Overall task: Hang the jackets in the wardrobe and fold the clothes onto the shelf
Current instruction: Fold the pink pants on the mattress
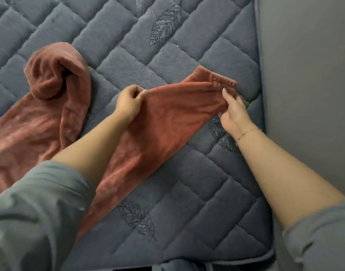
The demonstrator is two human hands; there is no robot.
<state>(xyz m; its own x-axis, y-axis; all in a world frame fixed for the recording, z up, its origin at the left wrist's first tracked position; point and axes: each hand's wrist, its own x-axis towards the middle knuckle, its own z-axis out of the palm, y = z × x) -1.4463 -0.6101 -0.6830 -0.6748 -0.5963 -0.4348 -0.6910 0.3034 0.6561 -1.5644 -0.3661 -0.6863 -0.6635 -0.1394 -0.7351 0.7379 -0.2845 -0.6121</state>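
The pink garment (161,118) was spread on the quilt (187,192), its cuffed end pinched by the left hand (129,103) and gripped by the right hand (233,112). Soft, light, floppy fleece, it seemed (edges are best held).

The pink garment (163,122) runs off the left edge of the frame, and the left forearm (93,145) covers its middle, so its full shape cannot be told. The fingertips of the right hand (233,112) are tucked under the fabric beside the elastic cuff (223,82). The bed (187,55) is cut off at the top, left and bottom.
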